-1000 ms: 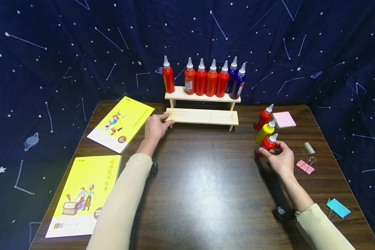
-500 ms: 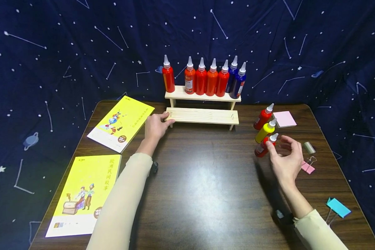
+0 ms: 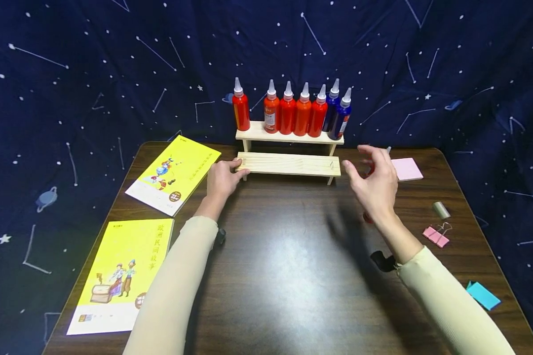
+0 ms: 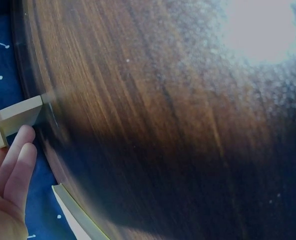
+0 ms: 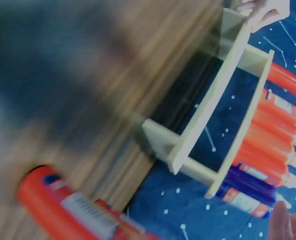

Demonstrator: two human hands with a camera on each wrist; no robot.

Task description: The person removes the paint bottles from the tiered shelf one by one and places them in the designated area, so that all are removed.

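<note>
A two-tier wooden rack (image 3: 288, 163) stands at the back of the table. My left hand (image 3: 222, 181) grips the left end of its lower board, thumb at the front edge. On the upper tier stand several red bottles (image 3: 287, 117) and two dark blue bottles (image 3: 339, 121), all with pointed white caps. My right hand (image 3: 376, 185) is raised just right of the lower board, thumb and fingers apart, holding nothing. Behind it, the bottles on the table are mostly hidden; a red bottle (image 5: 63, 205) shows in the right wrist view.
Two yellow books (image 3: 122, 276) lie at the left. Along the right side are a pink note pad (image 3: 406, 169), a small pale cylinder (image 3: 441, 210), a pink binder clip (image 3: 436, 236) and a turquoise binder clip (image 3: 484, 296). A dark starry cloth hangs behind the table.
My right hand has let go of the nearest red bottle on the table, drawn back to the right, then moved up and left towards the rack. My left hand has stayed on the board.
</note>
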